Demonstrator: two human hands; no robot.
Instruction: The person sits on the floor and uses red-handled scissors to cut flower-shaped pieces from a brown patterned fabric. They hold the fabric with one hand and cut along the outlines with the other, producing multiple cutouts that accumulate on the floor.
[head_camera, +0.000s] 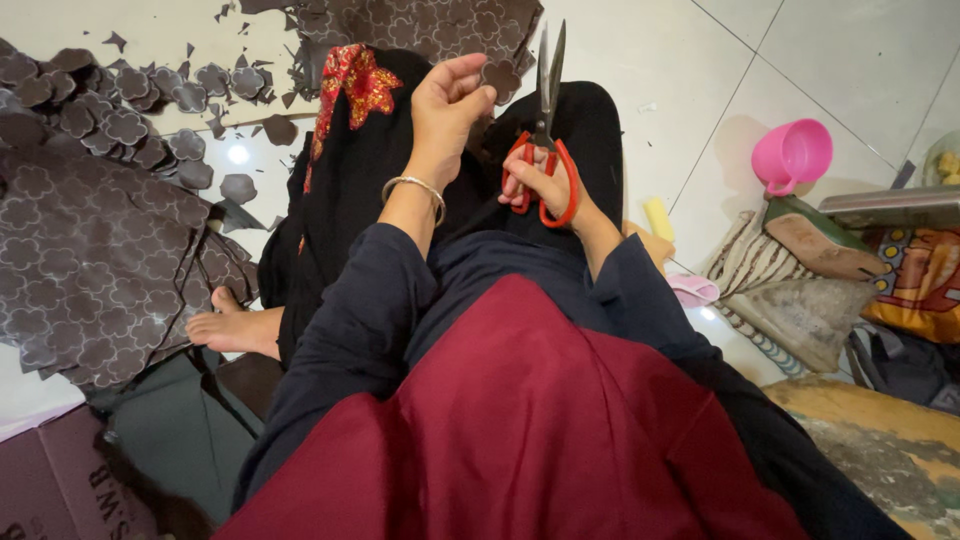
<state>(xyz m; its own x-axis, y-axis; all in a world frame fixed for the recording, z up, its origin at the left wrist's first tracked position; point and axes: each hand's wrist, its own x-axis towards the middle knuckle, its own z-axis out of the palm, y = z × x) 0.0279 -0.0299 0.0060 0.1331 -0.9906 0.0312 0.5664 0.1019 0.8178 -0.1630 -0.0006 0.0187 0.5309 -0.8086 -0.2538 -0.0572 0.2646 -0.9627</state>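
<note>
The right hand (545, 185) grips a pair of red-handled scissors with long steel blades (546, 130) — its fingers (520, 190) are threaded through the red loops and curled shut on them. The blades point up and away from the body, only slightly parted at the tips. Just left of the scissors, the left hand (450, 110) is raised with its fingers (470, 85) pinched tightly together on a small dark brown flower-shaped cut-out piece (500, 78), which shows at the fingertips and lies right beside the blades; whether it touches them cannot be told. A thin silver bangle (415, 187) circles the left wrist below that hand.

Both hands work over the lap, covered by a black cloth with a red and gold patterned patch (355, 80) to the left of the scissors. Beyond the scissors, at the top, lies a large dark brown sheet stamped with flower outlines (440, 25). Far to the left of the scissors a heap of the same brown patterned sheet (90, 260) rests on the white tiled floor (830, 60), with loose cut brown flower shapes (130, 110) scattered above it. To the right of the scissors, well apart, a pink plastic cup (792, 155) stands on the floor.
</note>
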